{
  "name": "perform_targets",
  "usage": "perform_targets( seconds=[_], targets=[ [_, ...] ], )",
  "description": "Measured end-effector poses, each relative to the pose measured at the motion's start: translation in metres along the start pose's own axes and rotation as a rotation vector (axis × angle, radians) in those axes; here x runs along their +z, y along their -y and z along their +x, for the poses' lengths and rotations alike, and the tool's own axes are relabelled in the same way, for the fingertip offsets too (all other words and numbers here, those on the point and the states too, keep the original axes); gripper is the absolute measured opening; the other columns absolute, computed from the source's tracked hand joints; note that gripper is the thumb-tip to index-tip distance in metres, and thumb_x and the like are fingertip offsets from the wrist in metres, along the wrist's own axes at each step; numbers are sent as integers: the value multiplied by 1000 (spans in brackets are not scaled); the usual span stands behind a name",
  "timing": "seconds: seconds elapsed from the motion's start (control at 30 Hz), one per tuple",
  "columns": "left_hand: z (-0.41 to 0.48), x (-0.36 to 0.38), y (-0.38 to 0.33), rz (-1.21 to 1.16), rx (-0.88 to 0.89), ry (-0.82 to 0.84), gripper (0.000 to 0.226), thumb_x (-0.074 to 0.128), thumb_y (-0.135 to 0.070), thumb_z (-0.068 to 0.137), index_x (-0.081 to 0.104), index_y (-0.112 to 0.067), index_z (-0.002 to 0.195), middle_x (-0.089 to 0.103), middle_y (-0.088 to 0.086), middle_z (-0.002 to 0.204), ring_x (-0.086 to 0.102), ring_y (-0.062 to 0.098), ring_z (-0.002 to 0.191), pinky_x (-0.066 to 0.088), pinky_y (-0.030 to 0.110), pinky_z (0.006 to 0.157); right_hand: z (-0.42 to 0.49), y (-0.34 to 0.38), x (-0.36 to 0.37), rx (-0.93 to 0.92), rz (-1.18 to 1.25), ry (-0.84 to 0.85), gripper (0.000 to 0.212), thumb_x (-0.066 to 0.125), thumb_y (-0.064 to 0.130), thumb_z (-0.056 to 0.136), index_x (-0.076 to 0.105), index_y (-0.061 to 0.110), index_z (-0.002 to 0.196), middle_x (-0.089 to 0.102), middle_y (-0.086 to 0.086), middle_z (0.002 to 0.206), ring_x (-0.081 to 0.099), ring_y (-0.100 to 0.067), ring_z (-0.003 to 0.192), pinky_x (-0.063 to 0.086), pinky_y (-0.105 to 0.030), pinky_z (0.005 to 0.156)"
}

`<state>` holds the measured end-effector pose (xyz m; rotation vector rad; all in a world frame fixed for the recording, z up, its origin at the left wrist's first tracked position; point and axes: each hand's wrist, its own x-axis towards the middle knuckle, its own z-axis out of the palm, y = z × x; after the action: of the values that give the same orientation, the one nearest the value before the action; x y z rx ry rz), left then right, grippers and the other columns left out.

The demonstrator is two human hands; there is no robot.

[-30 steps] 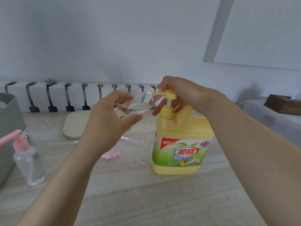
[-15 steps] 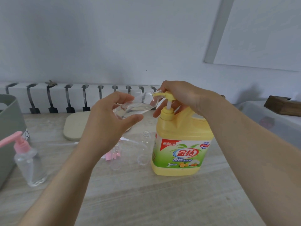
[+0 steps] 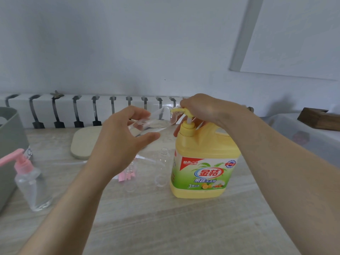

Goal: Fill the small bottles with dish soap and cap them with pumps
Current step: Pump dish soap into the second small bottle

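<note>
A yellow dish soap jug (image 3: pixel 204 162) stands upright mid-worktop, the right hand (image 3: pixel 206 109) curled over its pump head (image 3: pixel 184 111). The left hand (image 3: pixel 121 142) grips a clear small bottle (image 3: pixel 150 124), tilted, mouth at the nozzle. Two uncapped bottles (image 3: pixel 161 168) stand just left of the jug, and a pink-pump bottle (image 3: pixel 31 184) stands near the left edge.

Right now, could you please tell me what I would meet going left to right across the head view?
Grey bin, pink-pump bottle, beige board, nearer capless bottle, farther capless bottle, yellow soap jug, wooden box.

Left hand (image 3: pixel 119 142) holds a clear bottle (image 3: pixel 152 122) at the yellow pump (image 3: pixel 184 112) the right hand (image 3: pixel 206 109) grips.
</note>
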<state>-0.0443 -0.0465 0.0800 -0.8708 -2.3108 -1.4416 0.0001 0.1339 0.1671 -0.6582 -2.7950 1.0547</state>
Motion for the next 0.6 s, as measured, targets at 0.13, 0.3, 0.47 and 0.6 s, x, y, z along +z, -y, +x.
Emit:
perform_targets(
  seconds=[0.13, 0.3, 0.47, 0.6],
  targets=[
    [0, 0, 0, 19, 6, 5, 44, 81, -40, 71, 63, -35, 111, 61, -28, 99, 49, -18, 94, 33, 8, 70, 0, -1, 0, -26, -8, 6, 37, 32, 8, 101, 37, 13, 65, 45, -2, 68, 37, -11, 58, 38, -16, 45],
    [0, 1, 0, 16, 0, 10, 43, 82, -39, 71, 62, -36, 109, 61, -28, 98, 49, -24, 92, 34, 5, 68, -2, -11, -3, -72, -1, 37, 34, 38, 25, 96, 53, 11, 69, 64, 0, 59, 50, -19, 62, 40, -28, 57],
    [1, 0, -1, -7, 11, -4, 44, 81, -39, 71, 61, -35, 110, 62, -25, 99, 47, -26, 93, 35, 7, 69, 2, -11, -5, -79, 160, 103, 50, 41, 47, 89, 69, 11, 110, 72, -19, 101, 65, -36, 92, 48, -46, 97],
    [0, 0, -2, -16, 13, -10, 44, 81, -39, 72, 62, -34, 111, 61, -26, 101, 48, -25, 93, 36, 7, 70, 3, -12, -9, -74, 192, 198, 55, 35, 49, 89, 73, 12, 103, 75, -16, 90, 63, -29, 85, 48, -43, 96]
  ],
)
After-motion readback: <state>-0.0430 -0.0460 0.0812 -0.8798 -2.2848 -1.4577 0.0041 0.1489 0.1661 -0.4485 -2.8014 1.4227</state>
